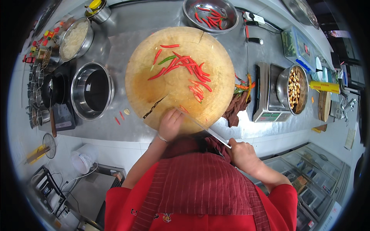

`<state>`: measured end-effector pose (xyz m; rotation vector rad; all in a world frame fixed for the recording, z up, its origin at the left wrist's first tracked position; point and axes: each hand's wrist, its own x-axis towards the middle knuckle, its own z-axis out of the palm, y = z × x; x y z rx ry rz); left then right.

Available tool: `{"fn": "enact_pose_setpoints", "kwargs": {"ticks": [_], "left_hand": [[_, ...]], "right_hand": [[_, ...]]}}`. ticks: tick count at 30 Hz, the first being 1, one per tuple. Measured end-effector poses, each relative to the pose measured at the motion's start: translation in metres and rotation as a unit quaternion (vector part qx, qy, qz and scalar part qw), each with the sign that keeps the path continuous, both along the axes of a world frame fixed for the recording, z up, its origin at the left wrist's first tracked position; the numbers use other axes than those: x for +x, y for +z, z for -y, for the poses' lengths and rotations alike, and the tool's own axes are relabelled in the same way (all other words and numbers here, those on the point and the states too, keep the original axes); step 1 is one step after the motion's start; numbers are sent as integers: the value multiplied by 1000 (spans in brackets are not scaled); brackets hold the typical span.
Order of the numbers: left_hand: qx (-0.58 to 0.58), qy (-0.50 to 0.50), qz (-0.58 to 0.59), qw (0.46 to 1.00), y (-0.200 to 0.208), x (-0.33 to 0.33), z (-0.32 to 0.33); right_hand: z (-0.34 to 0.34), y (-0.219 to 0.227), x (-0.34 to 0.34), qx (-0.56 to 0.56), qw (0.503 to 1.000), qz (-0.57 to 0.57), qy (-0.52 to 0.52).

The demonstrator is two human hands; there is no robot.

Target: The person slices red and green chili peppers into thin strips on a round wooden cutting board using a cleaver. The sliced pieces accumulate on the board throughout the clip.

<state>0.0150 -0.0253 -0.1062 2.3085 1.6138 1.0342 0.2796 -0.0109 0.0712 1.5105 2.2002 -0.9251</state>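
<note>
My right hand (243, 156) is closed around the handle of a knife (210, 132), whose blade slants away from me and to the left, over the near edge of a round wooden chopping board (140, 63). My left hand (171, 124) is at that same near edge, fingers drawn together and bent down toward the wood, just beside the front end of the blade; I cannot tell whether they have hold of anything. A cut piece of chili (184, 109) lies right at those fingertips. Farther up the board, red chilies (185, 63) lie in a loose heap, with one green chili (167, 59) at its left side, and a small cluster of sliced chili (196, 94) sits between the heap and my hands. Past the far edge of the board, a metal bowl (187, 17) holds more red chilies. To my right, a brown cloth (237, 109) lies just beside the board, and beyond it a metal bowl of brown and cream pieces (295, 89) stands on a scale (263, 82). To my left stands a wide steel basin (79, 92), with a few red scraps (118, 121) on the counter (98, 129) near it.
</note>
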Motion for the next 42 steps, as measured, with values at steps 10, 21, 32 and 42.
{"fn": "enact_pose_setpoints", "kwargs": {"ticks": [10,21,32,42], "left_hand": [[-9,-44,17,999,2,0,-1],[-35,66,21,997,3,-5,-11],[-60,197,-99,974,17,-74,-102],[-99,-19,-10,995,32,4,-4]], "right_hand": [[9,-21,-4,-17,1000,18,-19],[28,-65,23,33,986,-122,-106],[0,-43,30,44,994,-99,-26],[-11,-40,15,52,995,-75,-45]]}}
